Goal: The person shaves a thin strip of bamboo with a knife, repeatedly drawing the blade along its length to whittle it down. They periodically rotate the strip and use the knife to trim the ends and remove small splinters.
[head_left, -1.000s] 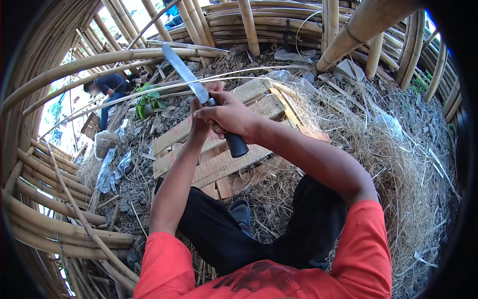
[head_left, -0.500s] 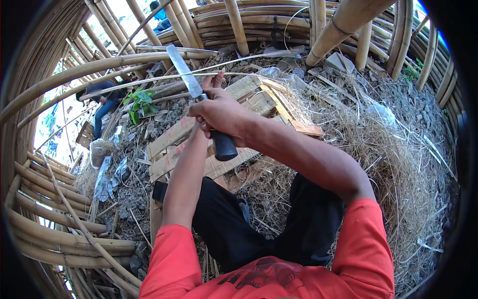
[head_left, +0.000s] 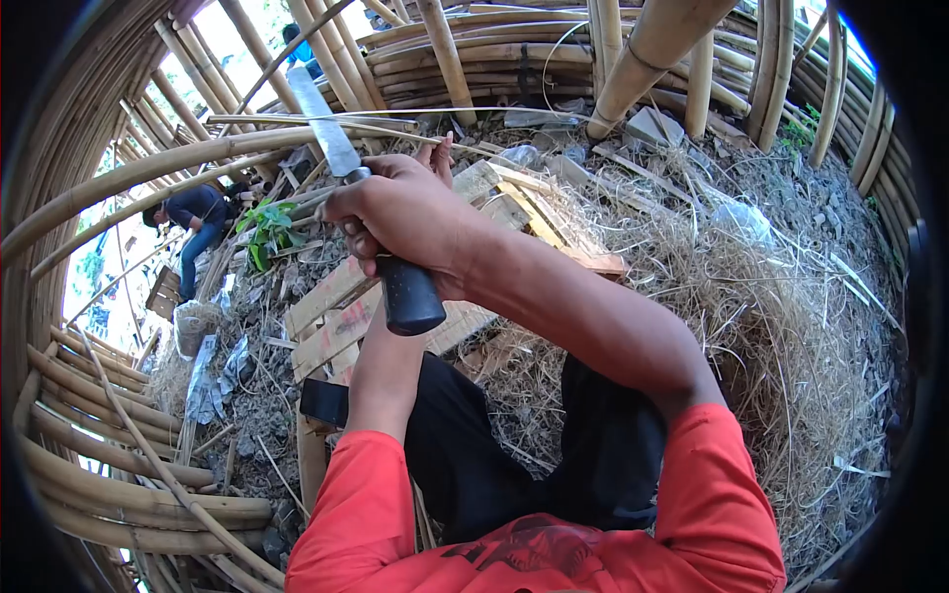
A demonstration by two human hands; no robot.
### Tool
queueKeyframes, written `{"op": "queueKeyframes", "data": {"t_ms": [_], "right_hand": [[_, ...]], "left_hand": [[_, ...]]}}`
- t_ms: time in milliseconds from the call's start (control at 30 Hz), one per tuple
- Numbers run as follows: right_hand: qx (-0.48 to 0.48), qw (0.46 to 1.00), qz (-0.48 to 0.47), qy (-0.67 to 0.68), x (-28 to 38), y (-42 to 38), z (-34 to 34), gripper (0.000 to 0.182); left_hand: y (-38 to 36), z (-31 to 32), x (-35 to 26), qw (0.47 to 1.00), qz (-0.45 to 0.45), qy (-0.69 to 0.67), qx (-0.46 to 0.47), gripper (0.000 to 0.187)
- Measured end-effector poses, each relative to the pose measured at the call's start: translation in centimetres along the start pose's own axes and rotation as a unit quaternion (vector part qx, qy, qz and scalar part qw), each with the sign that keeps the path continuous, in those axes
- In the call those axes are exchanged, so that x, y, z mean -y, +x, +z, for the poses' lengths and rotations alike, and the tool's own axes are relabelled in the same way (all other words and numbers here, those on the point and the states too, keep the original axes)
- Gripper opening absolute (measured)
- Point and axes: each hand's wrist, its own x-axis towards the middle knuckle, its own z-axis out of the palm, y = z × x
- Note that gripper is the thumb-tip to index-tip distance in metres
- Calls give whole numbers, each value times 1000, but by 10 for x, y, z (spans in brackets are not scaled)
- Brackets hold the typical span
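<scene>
Right hand [head_left: 410, 212] wraps knife [head_left: 324, 124] by handle [head_left: 410, 296], safest hold; blade likely stiff. Left hand [head_left: 442, 158] near bamboo strip [head_left: 395, 132], likely springy; can't tell if pinching.

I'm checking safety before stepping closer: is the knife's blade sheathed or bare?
Bare: the steel blade shows uncovered beyond the right hand, which grips the black handle.

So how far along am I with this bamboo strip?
Partway, I'd judge. Done: the heap of fine, pale, curly shavings suggests earlier cutting. In hand: your right hand grips the black-handled, long-bladed metal knife; the long, thin, pale bamboo strip runs by your left hand. Left: probably finishing this strip; how many more, I can't tell.
</scene>
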Motion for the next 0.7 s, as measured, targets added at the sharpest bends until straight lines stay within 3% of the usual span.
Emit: {"op": "queueKeyframes", "data": {"t_ms": [267,333,367,433,500,567,600,700], "right_hand": [[71,991,-65,88,40,-16,24,15],[110,971,-199,-79,63,-31,29,16],[129,898,-395,-142,68,-27,21,14],[125,865,-470,-124,76,-25,7,16],[73,959,-274,26,91,-34,1,25],[44,977,-173,118,99,-4,-16,24],[8,977,-176,123,97,8,-26,19],[-145,961,-227,62,98,16,-38,11]], "left_hand": [[23,-7,11,976,1,159,-146,27],[37,-3,13,961,4,208,-184,27],[44,1,14,953,6,228,-199,27],[55,7,16,942,8,255,-220,27],[72,8,11,936,23,257,-237,28],[73,-2,-4,944,26,203,-260,28],[74,-7,-20,958,-1,115,-263,29],[86,-19,-29,953,-25,20,-301,31]]}}
